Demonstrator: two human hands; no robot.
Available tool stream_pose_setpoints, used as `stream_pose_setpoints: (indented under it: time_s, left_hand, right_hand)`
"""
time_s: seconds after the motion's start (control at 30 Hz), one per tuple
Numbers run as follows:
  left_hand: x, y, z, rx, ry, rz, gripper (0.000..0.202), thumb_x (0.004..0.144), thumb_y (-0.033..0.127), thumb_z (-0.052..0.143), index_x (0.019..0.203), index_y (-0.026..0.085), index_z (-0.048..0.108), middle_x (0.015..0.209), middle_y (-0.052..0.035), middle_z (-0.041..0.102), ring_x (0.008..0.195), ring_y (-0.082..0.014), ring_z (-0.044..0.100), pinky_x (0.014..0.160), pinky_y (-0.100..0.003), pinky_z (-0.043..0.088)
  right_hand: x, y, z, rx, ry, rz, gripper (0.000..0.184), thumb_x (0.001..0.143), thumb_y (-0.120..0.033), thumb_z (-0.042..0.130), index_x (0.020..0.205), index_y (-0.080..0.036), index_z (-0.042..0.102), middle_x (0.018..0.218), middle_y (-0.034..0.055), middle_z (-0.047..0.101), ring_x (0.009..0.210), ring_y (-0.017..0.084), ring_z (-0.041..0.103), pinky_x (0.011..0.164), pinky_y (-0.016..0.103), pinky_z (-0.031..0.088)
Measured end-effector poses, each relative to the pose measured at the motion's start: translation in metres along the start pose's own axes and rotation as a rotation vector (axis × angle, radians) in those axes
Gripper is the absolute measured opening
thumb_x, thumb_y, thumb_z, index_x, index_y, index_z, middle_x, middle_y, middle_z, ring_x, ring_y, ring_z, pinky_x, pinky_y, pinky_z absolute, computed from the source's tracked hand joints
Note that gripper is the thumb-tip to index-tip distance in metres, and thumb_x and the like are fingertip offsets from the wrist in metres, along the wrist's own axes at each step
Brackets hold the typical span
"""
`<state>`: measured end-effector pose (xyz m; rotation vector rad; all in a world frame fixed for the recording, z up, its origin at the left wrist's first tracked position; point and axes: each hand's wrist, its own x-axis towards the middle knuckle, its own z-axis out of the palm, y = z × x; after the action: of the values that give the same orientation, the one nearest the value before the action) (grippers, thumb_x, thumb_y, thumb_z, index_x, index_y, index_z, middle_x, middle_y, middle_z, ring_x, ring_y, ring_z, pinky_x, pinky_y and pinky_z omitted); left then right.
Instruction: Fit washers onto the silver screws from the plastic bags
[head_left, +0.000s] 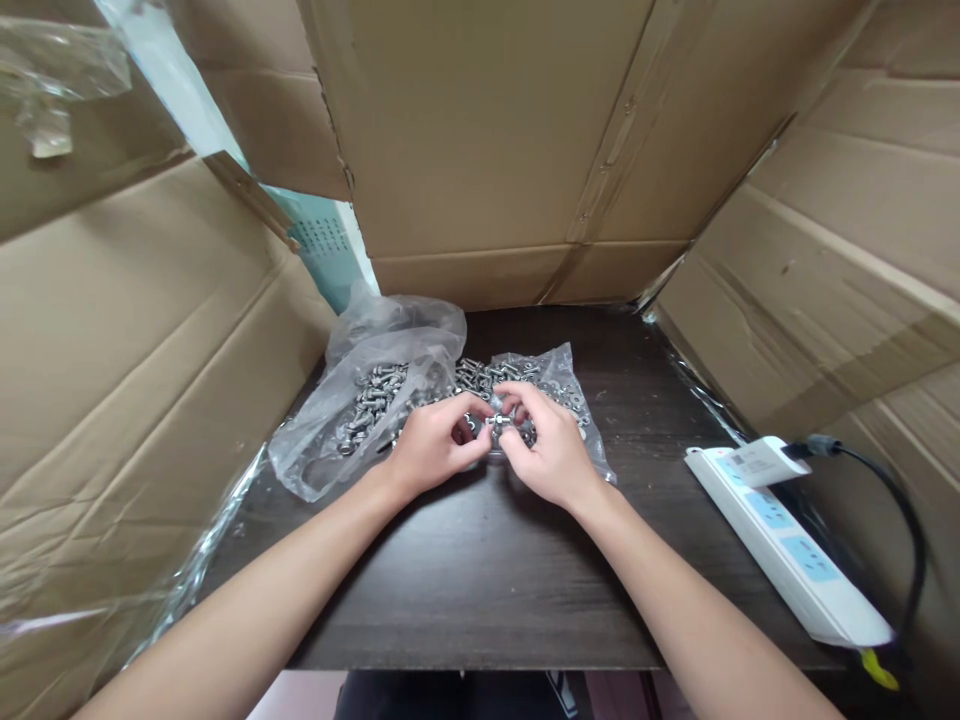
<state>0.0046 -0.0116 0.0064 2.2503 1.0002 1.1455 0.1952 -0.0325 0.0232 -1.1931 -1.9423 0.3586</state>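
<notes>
A small metal bolt (498,421) lies sideways between my two hands, just above the heap of hardware. My left hand (441,440) pinches its left end between thumb and forefinger. On the other side, the curled thumb and fingers of my right hand (551,445) close around its right end. A nut or washer seems to sit on the shank, too small to make out. Behind and left of my hands, a pile of bolts (375,395) spills from a clear plastic bag (300,455). Washers (574,398) lie on another clear bag (596,450) at the right.
Under everything is a dark wooden table (465,590). A white power strip (795,560) with a plugged-in adapter (765,460) and a black cable (911,510) lies at the right. Cardboard walls (495,130) enclose the back and both sides.
</notes>
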Motion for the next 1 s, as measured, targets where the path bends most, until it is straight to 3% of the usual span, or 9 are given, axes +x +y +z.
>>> stream_pose_setpoints:
  time_s: [0.37, 0.73, 1.0]
  left_hand:
    - [-0.0003, -0.0002, -0.0002, -0.006, 0.002, 0.016, 0.011, 0.088, 0.019, 0.065, 0.1, 0.019, 0.067, 0.086, 0.0014, 0.075, 0.058, -0.0083, 0.066, 0.059, -0.018, 0.052]
    - [-0.0003, -0.0012, 0.0011, 0.004, -0.009, 0.015, 0.011, 0.087, 0.018, 0.066, 0.098, 0.018, 0.066, 0.087, 0.0014, 0.075, 0.058, -0.0084, 0.066, 0.06, -0.019, 0.051]
    - [0.0001, -0.001, 0.0008, 0.001, -0.006, 0.013, 0.012, 0.086, 0.017, 0.066, 0.098, 0.018, 0.067, 0.086, 0.0025, 0.075, 0.055, -0.007, 0.064, 0.058, -0.018, 0.05]
  right_hand:
    - [-0.0003, -0.0024, 0.0001, 0.045, -0.05, 0.039, 0.037, 0.085, -0.019, 0.054, 0.121, -0.022, 0.06, 0.093, 0.0036, 0.07, 0.082, 0.021, 0.067, 0.077, 0.035, 0.054]
    - [0.0021, -0.0027, -0.0014, 0.022, 0.055, -0.156, 0.032, 0.083, -0.011, 0.052, 0.113, -0.021, 0.061, 0.093, 0.005, 0.065, 0.09, 0.023, 0.062, 0.086, 0.039, 0.052]
    - [0.0011, 0.0017, 0.0007, 0.014, -0.014, -0.057, 0.031, 0.085, -0.014, 0.054, 0.114, -0.02, 0.063, 0.09, 0.005, 0.068, 0.09, 0.024, 0.062, 0.079, 0.037, 0.053]
